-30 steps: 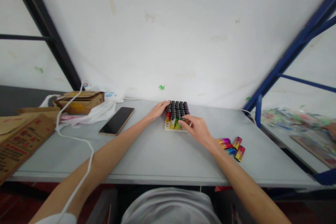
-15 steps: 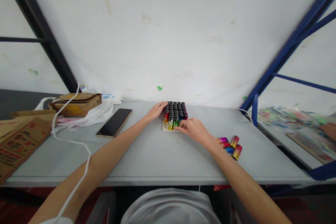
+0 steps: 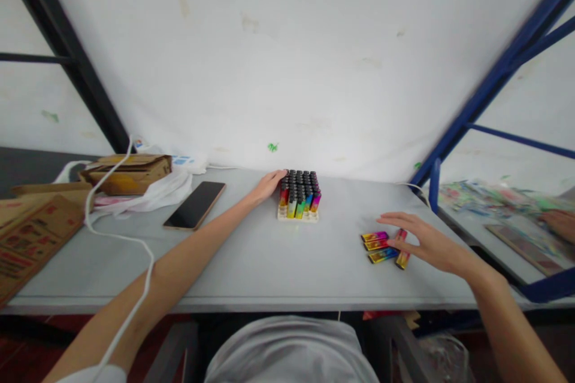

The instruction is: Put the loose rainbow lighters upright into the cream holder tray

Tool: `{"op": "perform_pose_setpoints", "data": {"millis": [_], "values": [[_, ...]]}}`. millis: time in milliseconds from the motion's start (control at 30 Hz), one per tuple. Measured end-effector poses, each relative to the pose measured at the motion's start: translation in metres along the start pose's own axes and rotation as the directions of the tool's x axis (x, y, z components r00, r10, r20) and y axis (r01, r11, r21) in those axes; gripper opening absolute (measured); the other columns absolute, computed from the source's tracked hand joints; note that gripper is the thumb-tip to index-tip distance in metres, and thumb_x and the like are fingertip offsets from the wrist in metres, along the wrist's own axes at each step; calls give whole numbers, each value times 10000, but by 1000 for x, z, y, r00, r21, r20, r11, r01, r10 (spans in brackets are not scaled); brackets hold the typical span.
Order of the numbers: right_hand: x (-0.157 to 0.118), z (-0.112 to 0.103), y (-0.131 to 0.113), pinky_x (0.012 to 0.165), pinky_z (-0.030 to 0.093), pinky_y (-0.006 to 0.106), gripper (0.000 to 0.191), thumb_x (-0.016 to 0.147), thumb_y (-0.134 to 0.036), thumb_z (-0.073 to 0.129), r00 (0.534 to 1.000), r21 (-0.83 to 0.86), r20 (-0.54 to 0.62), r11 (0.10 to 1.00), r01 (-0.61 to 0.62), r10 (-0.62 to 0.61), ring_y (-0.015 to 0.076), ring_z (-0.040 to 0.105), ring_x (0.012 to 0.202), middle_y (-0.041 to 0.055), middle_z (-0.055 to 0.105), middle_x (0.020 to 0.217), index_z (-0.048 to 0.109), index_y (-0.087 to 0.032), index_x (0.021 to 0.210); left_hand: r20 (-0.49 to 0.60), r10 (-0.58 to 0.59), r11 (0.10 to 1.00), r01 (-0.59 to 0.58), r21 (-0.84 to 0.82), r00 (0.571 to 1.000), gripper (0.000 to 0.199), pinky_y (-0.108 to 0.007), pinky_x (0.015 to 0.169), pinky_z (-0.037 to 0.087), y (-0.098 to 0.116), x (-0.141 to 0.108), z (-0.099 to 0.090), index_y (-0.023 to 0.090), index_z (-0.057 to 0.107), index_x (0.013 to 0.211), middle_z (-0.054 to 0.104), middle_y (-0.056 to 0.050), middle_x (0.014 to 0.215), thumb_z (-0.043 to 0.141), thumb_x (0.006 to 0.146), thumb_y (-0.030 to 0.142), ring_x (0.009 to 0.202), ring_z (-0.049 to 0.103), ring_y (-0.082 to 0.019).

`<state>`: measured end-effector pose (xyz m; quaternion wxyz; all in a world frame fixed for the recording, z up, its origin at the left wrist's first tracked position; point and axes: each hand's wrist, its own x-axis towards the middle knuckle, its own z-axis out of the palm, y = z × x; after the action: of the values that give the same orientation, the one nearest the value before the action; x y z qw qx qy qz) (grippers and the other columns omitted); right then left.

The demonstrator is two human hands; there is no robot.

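Observation:
A white tray (image 3: 298,219) holds rows of upright lighters (image 3: 300,196) with black tops and bright multicoloured bodies. Some holes along its front edge hold no lighter. My left hand (image 3: 268,185) is against the back left corner of the tray, its fingertips on the outer lighters and partly hidden. To the right, my right hand (image 3: 415,238) is open, with fingers apart, over several loose lighters (image 3: 381,255) lying on the table. Nothing shows between its thumb and fingers.
A black-screened phone (image 3: 194,206) lies left of my left forearm. Cardboard boxes (image 3: 130,175), a white plastic bag (image 3: 166,192) and a white cable (image 3: 119,237) occupy the left side. Blue metal framing (image 3: 476,108) stands at right; beyond it appears another person's hand (image 3: 559,222).
My right hand has left the tray's front row and moved right to the loose lighters, its fingers now spread. My left hand stays at the tray's corner.

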<state>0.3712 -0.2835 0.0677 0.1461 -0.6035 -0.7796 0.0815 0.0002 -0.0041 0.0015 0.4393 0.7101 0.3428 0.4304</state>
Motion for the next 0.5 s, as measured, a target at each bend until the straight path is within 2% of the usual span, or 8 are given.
{"op": "perform_pose_setpoints", "data": {"millis": [133, 200, 300, 500], "values": [[-15, 29, -1, 1196, 350, 551, 661, 908, -632, 593, 999, -50, 38, 999, -11, 13, 335, 423, 1449, 103, 428, 1593, 525, -319, 1487, -1, -2, 1000, 2, 10, 1000, 554, -390, 1099, 403, 3, -2, 0, 153, 729, 1040, 746, -82, 1162, 497, 870, 626, 1162, 609, -280], [-14, 49, -7, 1227, 245, 608, 624, 957, -611, 526, 1000, -91, 7, 996, -17, 18, 326, 384, 1477, 93, 423, 1599, 482, -335, 1515, 4, -1, 1000, 1, 10, 1000, 553, -393, 1101, 400, 4, -2, 0, 148, 730, 1037, 746, -84, 1163, 496, 871, 620, 1165, 608, -282], [-3, 70, -13, 1255, 163, 593, 580, 1015, -551, 445, 998, -123, -51, 992, 14, -20, 279, 354, 1497, 84, 419, 1603, 417, -332, 1552, 8, 0, 1000, 0, 8, 1000, 556, -398, 1112, 387, 4, -1, 0, 137, 732, 1046, 744, -94, 1175, 496, 873, 610, 1171, 608, -283], [38, 77, -15, 1254, 202, 564, 564, 1029, -527, 434, 985, -118, -33, 980, 163, -168, 263, 376, 1480, 104, 433, 1582, 399, -326, 1554, 0, -3, 1000, 3, 13, 1000, 583, -406, 1105, 395, 2, 0, -1, 136, 736, 1074, 734, -106, 1215, 502, 862, 626, 1194, 601, -294]]}}
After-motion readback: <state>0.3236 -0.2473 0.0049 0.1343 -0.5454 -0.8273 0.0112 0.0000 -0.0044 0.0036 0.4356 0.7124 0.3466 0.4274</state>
